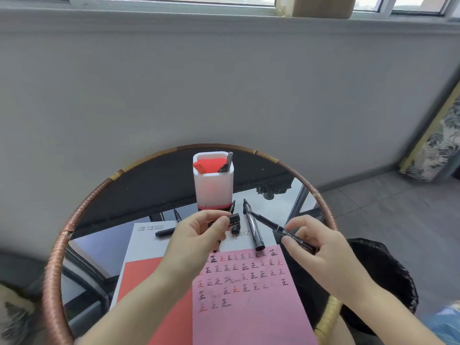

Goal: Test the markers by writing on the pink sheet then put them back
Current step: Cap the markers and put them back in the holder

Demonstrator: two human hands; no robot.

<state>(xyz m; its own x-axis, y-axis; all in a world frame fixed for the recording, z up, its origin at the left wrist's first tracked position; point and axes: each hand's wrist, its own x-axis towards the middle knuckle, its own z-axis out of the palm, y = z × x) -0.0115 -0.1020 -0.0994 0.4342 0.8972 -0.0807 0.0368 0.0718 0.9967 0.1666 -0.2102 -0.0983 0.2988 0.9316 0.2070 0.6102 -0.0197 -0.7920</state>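
Hands hover over a round glass bench (pixel 57 257) with a woven rim: the left hand (pixel 199 232) pinches a black cap (pixel 235 218) between thumb and fingers, while the right hand (pixel 316 250) grips a black marker (pixel 278 228) near its rear end, its pointed tip aimed toward the cap. Below them a pink sheet (pixel 249 307), filled with rows of black and red handwritten characters, lies on a red-and-white pad (pixel 149 247), with loose black markers (pixel 254 230) just beyond it. Farther back stands a white pen holder (pixel 213 188) with a red base, holding a red marker (pixel 199 166) and a grey one.
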